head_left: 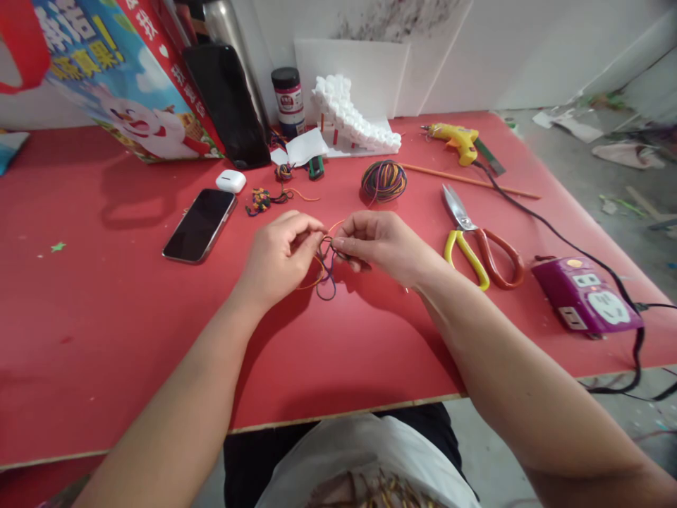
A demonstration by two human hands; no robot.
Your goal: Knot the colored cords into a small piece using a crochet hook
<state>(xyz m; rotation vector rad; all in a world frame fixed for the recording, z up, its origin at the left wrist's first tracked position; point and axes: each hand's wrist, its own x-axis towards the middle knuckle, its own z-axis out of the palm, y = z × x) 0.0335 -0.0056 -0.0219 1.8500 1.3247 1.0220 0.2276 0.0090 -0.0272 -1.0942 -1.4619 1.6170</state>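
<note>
At the centre of the frame I have the left hand [283, 254] and right hand [373, 243] nearly closed, fingertips pinching thin multicoloured cord [326, 279] above the red counter [328, 353]. Between them the cord has no single long axis that I can make out; its lower loop hangs toward the bottom of the frame, while an orange strand slants toward the upper right.

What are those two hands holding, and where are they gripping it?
Both the left hand and the right hand pinch thin multicolored cords above their hanging loops.
</note>
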